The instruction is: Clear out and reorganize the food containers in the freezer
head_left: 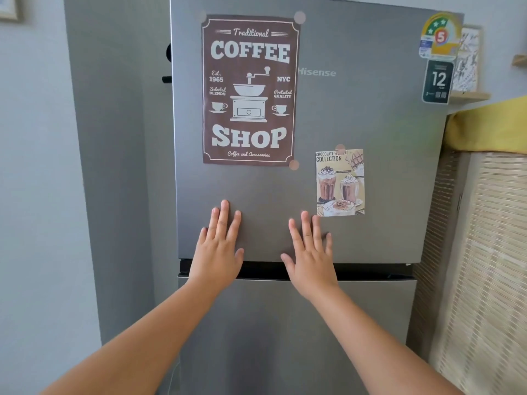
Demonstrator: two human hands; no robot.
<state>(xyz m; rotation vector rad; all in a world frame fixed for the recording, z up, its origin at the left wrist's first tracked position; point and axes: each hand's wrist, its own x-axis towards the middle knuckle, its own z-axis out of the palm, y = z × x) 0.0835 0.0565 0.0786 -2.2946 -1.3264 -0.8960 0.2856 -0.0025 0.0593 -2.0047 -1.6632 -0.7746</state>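
Observation:
A grey two-door fridge stands in front of me. Its upper freezer door (356, 115) is closed, and so is the lower door (285, 323) beneath a dark gap. My left hand (219, 243) lies flat on the bottom part of the freezer door, fingers spread. My right hand (309, 252) rests flat beside it, to the right, fingers also apart. Neither hand holds anything. No food containers are visible; the inside of the freezer is hidden.
A brown coffee shop poster (249, 89) and a small drinks card (340, 182) hang on the freezer door. A pale wall (37, 195) is on the left. On the right stands a woven screen (490, 266) with a yellow cloth (490, 129) over it.

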